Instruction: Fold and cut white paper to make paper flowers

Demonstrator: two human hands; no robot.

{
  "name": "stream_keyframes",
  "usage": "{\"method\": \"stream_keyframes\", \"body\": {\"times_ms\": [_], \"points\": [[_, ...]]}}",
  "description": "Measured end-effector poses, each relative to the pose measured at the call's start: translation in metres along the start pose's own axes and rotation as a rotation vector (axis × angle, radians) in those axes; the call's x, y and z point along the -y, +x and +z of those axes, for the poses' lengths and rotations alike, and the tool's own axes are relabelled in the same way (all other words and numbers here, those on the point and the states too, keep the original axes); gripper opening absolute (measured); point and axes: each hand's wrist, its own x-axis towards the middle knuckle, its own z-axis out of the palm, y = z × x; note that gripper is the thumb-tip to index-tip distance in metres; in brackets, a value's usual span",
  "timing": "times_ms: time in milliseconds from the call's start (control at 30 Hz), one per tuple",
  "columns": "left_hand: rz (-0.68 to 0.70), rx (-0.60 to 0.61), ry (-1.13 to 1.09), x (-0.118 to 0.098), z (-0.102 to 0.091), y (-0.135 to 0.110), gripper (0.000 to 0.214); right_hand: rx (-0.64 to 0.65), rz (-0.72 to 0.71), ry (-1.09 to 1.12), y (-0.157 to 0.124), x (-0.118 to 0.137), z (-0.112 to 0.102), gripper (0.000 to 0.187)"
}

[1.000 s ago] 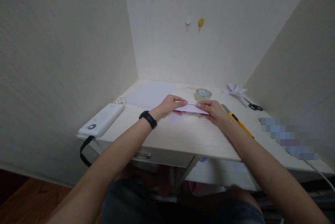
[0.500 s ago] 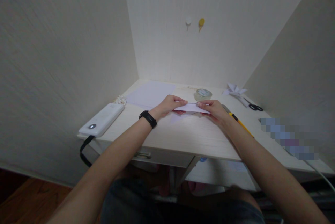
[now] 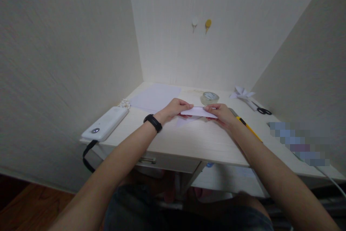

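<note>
A narrow white strip of paper (image 3: 199,111), seemingly folded, is stretched between my two hands just above the desk. My left hand (image 3: 177,108) pinches its left end, thumb on top and fingers underneath. At the right end my right hand (image 3: 218,112) grips it the same way. Beneath the strip, part of another white paper piece (image 3: 184,120) shows on the desktop. A roll of clear tape (image 3: 209,97) lies just behind my right hand. The yellow utility knife (image 3: 250,129) is partly covered by my right hand and forearm.
White paper sheets (image 3: 155,96) lie at the back left, near a white power bank-like device (image 3: 106,123) with a black strap. A paper pinwheel (image 3: 242,94) and black-handled scissors (image 3: 263,110) rest at the back right. A blurred-out object (image 3: 298,144) sits at the right edge.
Almost nothing differs. The paper strip is tilted very slightly, and both hands keep their hold on its ends in the same place.
</note>
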Motion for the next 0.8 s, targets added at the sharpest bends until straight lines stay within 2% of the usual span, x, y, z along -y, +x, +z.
{"method": "stream_keyframes", "body": {"times_ms": [300,800], "points": [[0.000,-0.010,0.000,-0.002,0.000,-0.001,0.026,0.056,0.008,-0.024,0.002,-0.006,-0.005,0.040],[0.075,0.087,0.000,0.009,-0.007,0.005,0.029,-0.038,0.032,0.029,0.001,-0.004,-0.003,0.037]]}}
